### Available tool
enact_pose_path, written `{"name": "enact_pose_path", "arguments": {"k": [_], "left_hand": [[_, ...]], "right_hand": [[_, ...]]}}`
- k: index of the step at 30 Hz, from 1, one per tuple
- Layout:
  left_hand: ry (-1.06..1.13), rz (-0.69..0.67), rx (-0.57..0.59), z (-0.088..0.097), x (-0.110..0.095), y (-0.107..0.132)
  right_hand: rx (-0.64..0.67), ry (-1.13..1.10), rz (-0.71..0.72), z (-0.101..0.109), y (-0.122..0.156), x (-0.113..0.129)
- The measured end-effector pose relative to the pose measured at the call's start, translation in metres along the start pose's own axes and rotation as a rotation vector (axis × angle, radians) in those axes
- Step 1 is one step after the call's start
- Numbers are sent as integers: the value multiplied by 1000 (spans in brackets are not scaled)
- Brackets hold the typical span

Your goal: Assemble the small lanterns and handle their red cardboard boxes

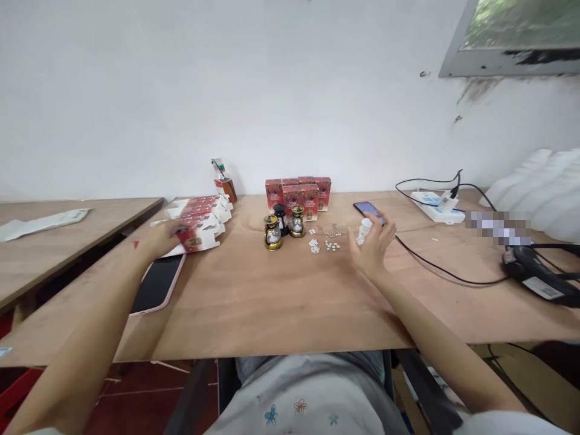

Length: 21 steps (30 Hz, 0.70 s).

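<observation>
My left hand (161,240) is at the near edge of a pile of flattened red cartons (202,217), its fingers closed over the nearest carton (193,240). My right hand (374,244) is raised above the table on the right, thumb and fingers apart. A small white object (364,229), perhaps a bottle, shows just beyond it; I see no grip on it. Mid-table stand two gold mini lanterns (272,234) and a black lantern (281,219). To their right lie small round pieces (332,246), white bits (313,245) and thin metal parts (334,231).
Several upright red boxes (301,199) stand behind the lanterns. A pink-edged phone (157,284) lies below my left forearm; another phone (365,209) lies beyond my right hand. To the right are a power strip (437,207), cables and a black device (541,275). A brown bottle (229,189) stands by the wall.
</observation>
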<state>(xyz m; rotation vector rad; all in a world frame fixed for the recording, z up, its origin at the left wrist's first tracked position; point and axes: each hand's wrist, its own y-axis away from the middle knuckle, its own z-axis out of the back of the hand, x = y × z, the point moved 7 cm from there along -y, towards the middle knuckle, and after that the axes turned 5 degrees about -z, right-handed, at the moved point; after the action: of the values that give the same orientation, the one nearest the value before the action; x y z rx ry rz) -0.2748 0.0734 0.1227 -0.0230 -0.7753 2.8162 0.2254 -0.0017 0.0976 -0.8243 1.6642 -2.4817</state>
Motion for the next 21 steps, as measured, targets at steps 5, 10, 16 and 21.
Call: {"name": "enact_pose_path", "arguments": {"k": [5, 10, 16, 21], "left_hand": [[-69, 61, -260, 27, -44, 9], [29, -253, -347, 25, -147, 21], [309, -552, -163, 7, -250, 46], [869, -248, 220, -29, -285, 43]], "right_hand": [[136, 32, -220, -19, -1, -30], [322, 70, -158, -34, 8, -37], [334, 38, -191, -31, 2, -39], [216, -281, -25, -21, 1, -4]]}}
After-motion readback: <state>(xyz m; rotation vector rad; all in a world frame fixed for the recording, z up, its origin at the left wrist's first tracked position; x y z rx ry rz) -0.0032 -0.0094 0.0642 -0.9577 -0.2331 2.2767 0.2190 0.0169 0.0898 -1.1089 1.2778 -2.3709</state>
